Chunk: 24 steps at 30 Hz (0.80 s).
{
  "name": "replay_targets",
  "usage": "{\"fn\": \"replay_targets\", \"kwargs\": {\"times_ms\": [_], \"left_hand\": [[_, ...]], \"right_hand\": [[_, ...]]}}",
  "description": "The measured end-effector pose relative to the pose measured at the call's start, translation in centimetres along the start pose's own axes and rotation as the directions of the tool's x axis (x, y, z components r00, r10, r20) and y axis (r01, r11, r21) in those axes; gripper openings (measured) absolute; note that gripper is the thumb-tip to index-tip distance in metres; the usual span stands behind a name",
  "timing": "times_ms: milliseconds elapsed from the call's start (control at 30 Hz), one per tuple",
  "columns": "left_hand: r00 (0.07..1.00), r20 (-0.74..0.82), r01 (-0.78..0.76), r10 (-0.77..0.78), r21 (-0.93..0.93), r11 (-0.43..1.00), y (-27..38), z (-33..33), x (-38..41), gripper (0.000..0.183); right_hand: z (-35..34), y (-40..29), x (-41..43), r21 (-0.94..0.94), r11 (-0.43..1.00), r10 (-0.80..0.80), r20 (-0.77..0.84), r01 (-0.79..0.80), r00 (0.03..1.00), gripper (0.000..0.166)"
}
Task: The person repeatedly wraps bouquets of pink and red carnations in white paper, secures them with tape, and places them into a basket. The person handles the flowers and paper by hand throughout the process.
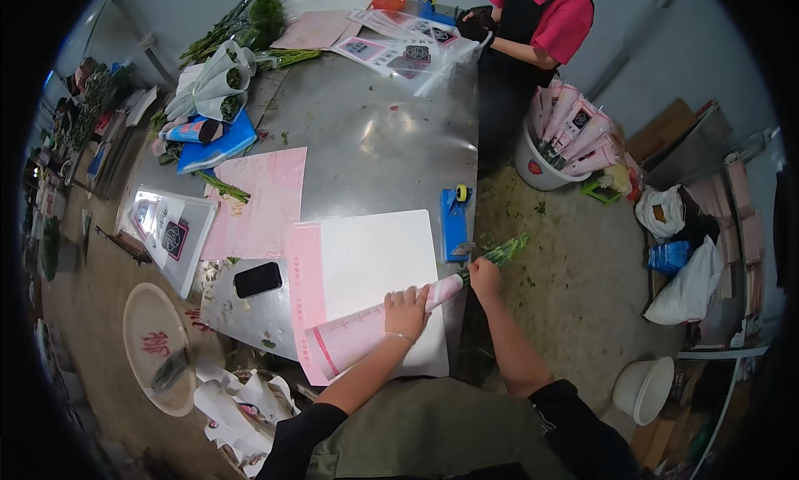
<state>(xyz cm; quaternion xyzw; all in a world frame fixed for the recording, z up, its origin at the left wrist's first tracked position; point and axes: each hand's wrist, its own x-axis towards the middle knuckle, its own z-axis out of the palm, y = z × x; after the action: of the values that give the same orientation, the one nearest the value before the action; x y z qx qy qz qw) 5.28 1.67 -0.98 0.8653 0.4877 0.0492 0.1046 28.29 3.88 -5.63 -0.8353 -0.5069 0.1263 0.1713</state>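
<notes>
A roll of pink printed wrapping paper [351,338] lies slantwise near the table's front edge, narrowing toward the right. My left hand [406,311] lies over its middle, fingers curled around it. From its narrow end juts a bundle of green stems [510,249], which my right hand [485,280] grips just past the table edge. Whatever is inside the roll is hidden. Under it are a white sheet [381,246] and a pink sheet with a printed border [304,268]. A blue tape dispenser [454,221] stands just beyond my right hand.
A black phone [258,280] and clear printed sleeves [175,240] lie left on the metal table [349,118]. White-wrapped bunches [215,87] lie farther back. At the far right a co-worker [530,37] stands by a bucket [543,168] of wrapped bouquets. A round tub [153,349] is left below.
</notes>
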Motion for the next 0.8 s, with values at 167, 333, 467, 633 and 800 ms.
{"fn": "replay_targets", "kwargs": {"times_ms": [167,333,467,633,800], "left_hand": [[0.999,-0.033,-0.001,0.002,0.041,0.999,0.0,0.4,-0.3,0.065],[0.998,0.047,-0.032,0.036,-0.081,0.996,-0.9,0.2,0.7,0.067],[0.986,0.115,-0.123,0.122,0.002,0.992,-1.3,-0.2,0.9,0.068],[0.978,0.171,-0.095,0.121,-0.149,0.984,-1.8,1.4,1.5,0.072],[0.840,0.542,0.092,0.016,-0.171,0.981,-2.2,-1.7,2.2,0.086]], "right_hand": [[-0.5,-4.0,-5.3,0.604,0.751,-0.060,0.464,-0.266,0.884,0.034],[1.1,-3.7,-7.4,0.201,0.920,0.147,0.620,-0.337,0.770,0.043],[-1.7,-2.4,-5.1,-0.152,0.933,-0.246,0.397,0.327,0.884,0.043],[0.4,-1.4,3.8,0.628,0.773,0.175,-0.345,0.088,0.922,0.027],[0.4,-3.7,6.5,0.753,0.592,0.255,0.165,-0.289,0.953,0.026]]}}
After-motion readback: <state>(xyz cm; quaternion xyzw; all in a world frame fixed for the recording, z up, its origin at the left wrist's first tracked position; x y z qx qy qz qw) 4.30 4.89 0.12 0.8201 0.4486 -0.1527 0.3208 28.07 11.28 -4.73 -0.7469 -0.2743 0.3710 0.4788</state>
